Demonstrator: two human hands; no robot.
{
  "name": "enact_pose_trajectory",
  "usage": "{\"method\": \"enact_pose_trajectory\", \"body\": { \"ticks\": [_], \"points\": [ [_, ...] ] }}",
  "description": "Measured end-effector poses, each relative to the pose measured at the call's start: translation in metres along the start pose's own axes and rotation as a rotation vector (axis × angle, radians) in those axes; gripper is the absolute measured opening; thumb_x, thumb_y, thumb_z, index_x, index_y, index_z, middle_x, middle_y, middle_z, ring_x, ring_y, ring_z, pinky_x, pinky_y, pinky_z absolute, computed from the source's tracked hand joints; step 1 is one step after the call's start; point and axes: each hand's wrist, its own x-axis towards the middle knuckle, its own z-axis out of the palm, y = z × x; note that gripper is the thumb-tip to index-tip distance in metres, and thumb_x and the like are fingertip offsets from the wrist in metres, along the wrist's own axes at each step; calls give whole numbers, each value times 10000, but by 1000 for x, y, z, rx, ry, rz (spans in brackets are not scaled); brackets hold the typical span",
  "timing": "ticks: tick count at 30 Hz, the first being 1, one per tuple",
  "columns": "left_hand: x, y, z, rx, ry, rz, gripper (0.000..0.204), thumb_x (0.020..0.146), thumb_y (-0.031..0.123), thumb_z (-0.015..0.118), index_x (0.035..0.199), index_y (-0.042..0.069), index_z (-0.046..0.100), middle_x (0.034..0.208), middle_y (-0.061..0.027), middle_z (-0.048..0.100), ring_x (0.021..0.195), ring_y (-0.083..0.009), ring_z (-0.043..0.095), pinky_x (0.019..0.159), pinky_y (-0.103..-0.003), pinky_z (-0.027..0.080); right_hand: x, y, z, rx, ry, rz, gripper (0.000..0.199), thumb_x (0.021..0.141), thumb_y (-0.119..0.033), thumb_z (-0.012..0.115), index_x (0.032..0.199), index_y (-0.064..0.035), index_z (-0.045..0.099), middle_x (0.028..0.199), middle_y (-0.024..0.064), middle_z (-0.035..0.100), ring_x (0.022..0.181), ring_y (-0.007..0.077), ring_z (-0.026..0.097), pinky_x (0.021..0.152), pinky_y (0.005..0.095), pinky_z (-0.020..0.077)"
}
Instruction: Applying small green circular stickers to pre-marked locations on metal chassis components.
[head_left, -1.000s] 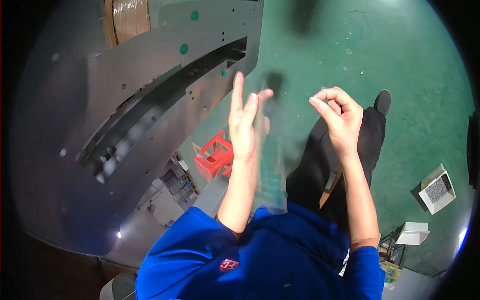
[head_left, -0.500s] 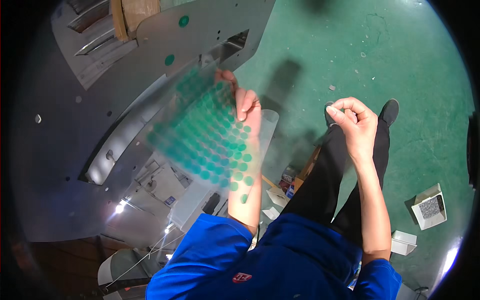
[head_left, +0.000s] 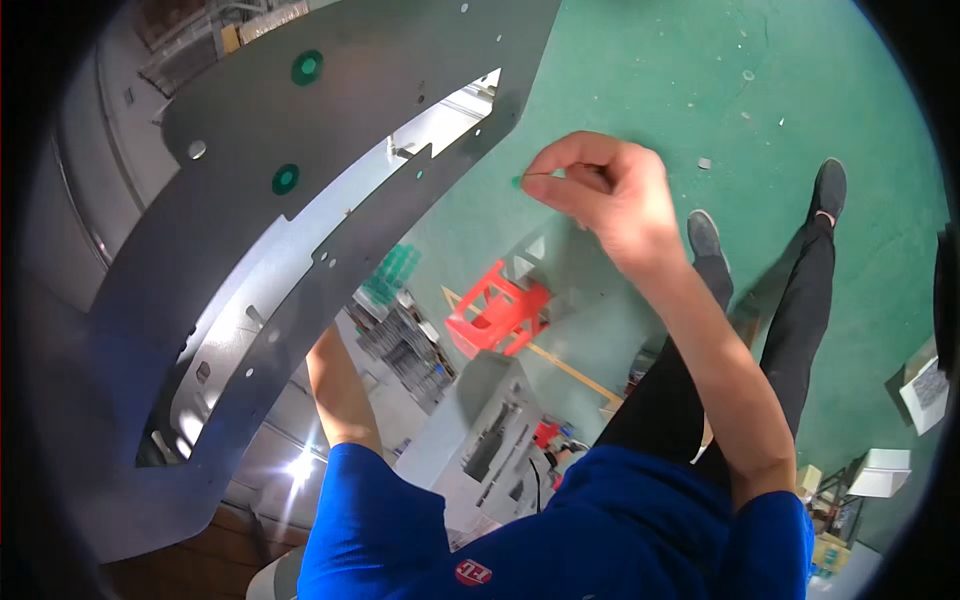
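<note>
My right hand [head_left: 618, 198] is raised over the floor just right of a large grey metal panel [head_left: 230, 130], thumb and forefinger pinched on a small green round sticker [head_left: 517, 182]. Only the sticker's edge shows past the fingertips. My left forearm [head_left: 340, 388] passes behind the panel's lower edge, which hides my left hand. Beyond that edge shows part of a clear sheet with green round stickers [head_left: 392, 272]; whether my left hand holds it is hidden. On the panel's face are an upper green ring-shaped sticker [head_left: 307, 68] and a lower one [head_left: 286, 179].
The panel has a long curved slot and several small holes. A red plastic stool [head_left: 498, 312] stands on the green floor [head_left: 640, 80] beyond a grey machine [head_left: 490, 430]. White bins [head_left: 882, 472] are at the lower right, near my legs.
The sticker sheet and my left hand have gone down behind the panel. My right hand has moved left toward the panel, a green sticker now visible at its fingertips. The view has shifted.
</note>
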Motion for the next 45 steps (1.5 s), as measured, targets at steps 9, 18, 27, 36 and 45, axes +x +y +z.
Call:
{"method": "enact_pose_trajectory", "body": {
  "ticks": [9,18,27,36,45],
  "points": [
    [33,59,17,-215,-16,305,165,745,54,709,910,55,694,1013,-41,673,746,-100,599,614,-253,436,18,35,40,392,6,-386,102,748,-46,749,834,-9,707,611,-69,485,572,14,356,528,200,313],
    [34,90,31,-277,-13,353,220,733,15,716,949,26,675,977,-53,668,769,-128,608,663,-277,465,22,9,30,411,69,-450,52,796,-24,697,841,-37,674,811,-43,555,557,9,395,452,171,260],
    [25,129,18,-287,6,319,276,721,-23,723,988,-4,657,941,-66,663,792,-156,617,712,-301,494,13,-69,-5,311,-11,-286,67,828,-70,682,866,-16,674,926,5,636,530,-6,411,435,153,260],
    [41,168,11,-308,-11,346,298,722,-35,730,1007,-12,647,932,-75,662,817,-171,625,739,-323,515,22,-134,-34,417,-75,-177,111,834,-98,689,878,3,680,867,33,641,505,-23,373,412,143,217],
    [50,191,5,-282,-31,288,287,727,-22,729,1002,-6,650,947,-74,663,819,-170,626,735,-319,514,34,-153,-46,432,-169,-21,139,804,-129,720,851,0,692,704,-22,596,587,16,450,512,174,324]
  ]
}}
